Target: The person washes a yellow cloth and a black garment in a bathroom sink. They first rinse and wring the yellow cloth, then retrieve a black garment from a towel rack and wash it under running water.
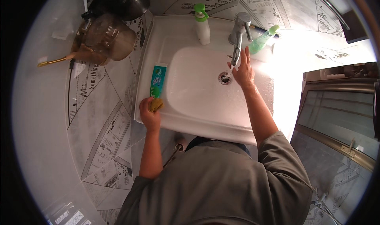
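Note:
My left hand [149, 115] grips a crumpled yellow sponge or cloth [156, 105] over the left rim of a white washbasin [196, 106]. Just beyond it a green and teal toothpaste tube [158, 79] lies flat on the rim, its near end partly hidden by the hand and the yellow thing. My right hand [245, 72] is held beside the spout of the chrome faucet [237, 45], empty, with its fingers extended. Water [231, 69] runs from the spout next to the thumb, above the round drain [225, 78].
At the basin's back edge stands a white pump bottle [202, 30] with a green top. A clear green bottle [262, 40] is right of the faucet. Wall-mounted cups [109, 37] and a toothbrush [52, 61] are at upper left. A glass-fronted cabinet or window [338, 115] is at right.

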{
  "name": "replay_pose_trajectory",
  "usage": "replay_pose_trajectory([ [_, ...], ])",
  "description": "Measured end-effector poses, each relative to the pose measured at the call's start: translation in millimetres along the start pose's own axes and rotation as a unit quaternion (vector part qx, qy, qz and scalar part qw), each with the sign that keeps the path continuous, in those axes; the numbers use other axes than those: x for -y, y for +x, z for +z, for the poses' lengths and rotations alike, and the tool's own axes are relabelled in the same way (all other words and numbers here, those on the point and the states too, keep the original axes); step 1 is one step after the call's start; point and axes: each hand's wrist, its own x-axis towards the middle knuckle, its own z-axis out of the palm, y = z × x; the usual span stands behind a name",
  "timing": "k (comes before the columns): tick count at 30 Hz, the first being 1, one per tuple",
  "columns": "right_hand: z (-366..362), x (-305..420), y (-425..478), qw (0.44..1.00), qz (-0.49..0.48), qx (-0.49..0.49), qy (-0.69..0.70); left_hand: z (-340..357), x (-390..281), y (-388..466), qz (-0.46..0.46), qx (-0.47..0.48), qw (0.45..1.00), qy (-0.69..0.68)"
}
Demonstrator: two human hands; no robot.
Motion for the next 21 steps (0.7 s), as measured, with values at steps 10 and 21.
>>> replay_pose_trajectory([
  [10,46.8,15.7,-34.5,0.933,-0.255,0.225,0.120,-1.1,3.8,-3.5,0.022,-0.094,0.995,-0.018],
  [21,86.7,-40.0,-9.9,0.247,0.253,0.201,0.914,-0.6,14.8,-9.9,-0.017,-0.175,0.984,-0.024],
])
